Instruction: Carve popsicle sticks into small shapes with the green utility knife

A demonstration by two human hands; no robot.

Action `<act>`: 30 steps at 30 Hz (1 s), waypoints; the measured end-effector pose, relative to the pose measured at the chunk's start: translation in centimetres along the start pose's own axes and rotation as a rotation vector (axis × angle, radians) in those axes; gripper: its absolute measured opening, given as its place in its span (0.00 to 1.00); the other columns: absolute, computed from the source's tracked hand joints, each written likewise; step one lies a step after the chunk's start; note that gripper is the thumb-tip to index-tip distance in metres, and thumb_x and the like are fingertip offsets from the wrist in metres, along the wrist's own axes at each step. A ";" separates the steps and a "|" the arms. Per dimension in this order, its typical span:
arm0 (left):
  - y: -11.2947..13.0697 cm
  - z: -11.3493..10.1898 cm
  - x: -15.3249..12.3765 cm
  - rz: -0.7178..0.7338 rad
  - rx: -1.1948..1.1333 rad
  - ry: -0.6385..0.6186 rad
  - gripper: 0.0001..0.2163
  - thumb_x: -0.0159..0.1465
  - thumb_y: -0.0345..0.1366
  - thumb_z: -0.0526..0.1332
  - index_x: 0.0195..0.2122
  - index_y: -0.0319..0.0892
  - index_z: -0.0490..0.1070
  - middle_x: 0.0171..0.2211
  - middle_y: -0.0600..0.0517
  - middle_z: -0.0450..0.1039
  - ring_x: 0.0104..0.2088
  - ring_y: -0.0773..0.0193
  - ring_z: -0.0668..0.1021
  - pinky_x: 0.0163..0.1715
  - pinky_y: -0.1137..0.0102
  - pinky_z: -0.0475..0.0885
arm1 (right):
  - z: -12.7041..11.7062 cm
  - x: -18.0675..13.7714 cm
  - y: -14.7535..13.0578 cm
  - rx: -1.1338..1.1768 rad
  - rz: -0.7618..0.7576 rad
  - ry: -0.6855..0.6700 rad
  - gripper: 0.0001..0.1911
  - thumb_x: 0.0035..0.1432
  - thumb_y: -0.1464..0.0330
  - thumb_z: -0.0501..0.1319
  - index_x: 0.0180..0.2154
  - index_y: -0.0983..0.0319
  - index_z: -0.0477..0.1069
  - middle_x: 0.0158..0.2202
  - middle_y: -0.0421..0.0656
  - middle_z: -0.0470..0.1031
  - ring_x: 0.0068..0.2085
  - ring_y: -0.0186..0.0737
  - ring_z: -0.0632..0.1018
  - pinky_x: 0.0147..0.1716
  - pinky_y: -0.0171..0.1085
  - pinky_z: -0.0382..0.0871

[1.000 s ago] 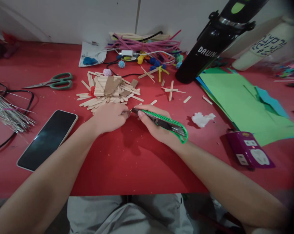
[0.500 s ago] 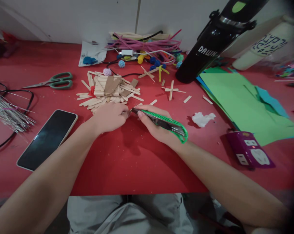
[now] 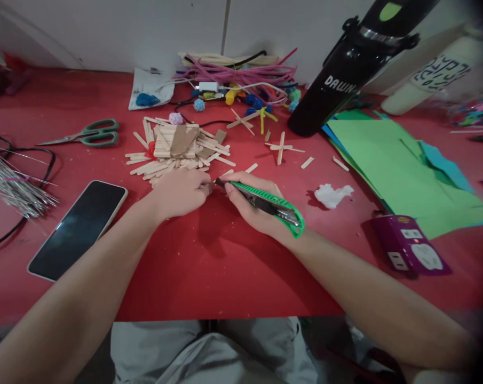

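My right hand [image 3: 252,205] is closed round a green box cutter [image 3: 279,208], whose tip points left to the fingers of my left hand [image 3: 185,192]. That left hand is closed, thumb and finger pinched at the blade end; whatever small piece sits between them is hidden. Just beyond it lies a heap of wooden craft sticks [image 3: 177,144] with scraps of brown card on top. Beyond my right hand, on the red table [image 3: 177,266], are a star of crossed sticks [image 3: 282,148] and short cut stick pieces [image 3: 307,162].
At left lie scissors [image 3: 89,133], a phone [image 3: 79,229] and a bundle of silvery wires [image 3: 15,184]. Pink pipe cleaners [image 3: 237,74] and cables are at the back. To the right are a black bottle [image 3: 337,74], green paper [image 3: 401,170], crumpled tissue [image 3: 333,196] and a purple socket block [image 3: 411,245].
The rear end of the box cutter has tipped slightly left and down as my right hand shifted a little. My left hand stays in place.
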State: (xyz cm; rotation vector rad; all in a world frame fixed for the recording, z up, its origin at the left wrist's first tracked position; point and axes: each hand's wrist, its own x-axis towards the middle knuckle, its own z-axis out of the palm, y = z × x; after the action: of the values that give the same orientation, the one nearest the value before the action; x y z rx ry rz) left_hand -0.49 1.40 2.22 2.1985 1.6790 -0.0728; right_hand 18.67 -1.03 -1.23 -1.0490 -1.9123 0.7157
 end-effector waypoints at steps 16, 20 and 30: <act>0.4 0.4 0.1 -0.066 -0.023 0.033 0.15 0.64 0.42 0.51 0.33 0.45 0.77 0.40 0.43 0.81 0.42 0.46 0.80 0.34 0.60 0.66 | 0.2 0.0 0.6 0.067 -0.061 0.003 0.09 0.66 0.65 0.60 0.41 0.61 0.76 0.34 0.43 0.81 0.33 0.35 0.80 0.32 0.33 0.73; 0.3 0.5 0.2 -0.075 -0.013 0.040 0.16 0.65 0.43 0.51 0.35 0.46 0.78 0.41 0.43 0.81 0.42 0.47 0.80 0.36 0.60 0.68 | 0.0 0.0 0.6 0.032 -0.048 -0.003 0.09 0.66 0.65 0.60 0.42 0.62 0.76 0.34 0.43 0.81 0.32 0.35 0.80 0.31 0.33 0.72; -0.7 -0.4 0.5 -0.114 -0.037 0.013 0.17 0.66 0.43 0.49 0.36 0.46 0.77 0.41 0.47 0.80 0.44 0.48 0.78 0.34 0.61 0.63 | -0.2 -0.4 0.5 0.038 0.012 -0.011 0.10 0.67 0.63 0.60 0.43 0.60 0.77 0.38 0.43 0.82 0.36 0.38 0.82 0.34 0.35 0.75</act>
State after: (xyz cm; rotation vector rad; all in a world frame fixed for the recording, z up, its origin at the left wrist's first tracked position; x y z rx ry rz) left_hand -1.06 2.18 2.31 2.0798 1.7970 -0.0565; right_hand 19.21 -1.10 -1.67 -1.0361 -1.8960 0.7635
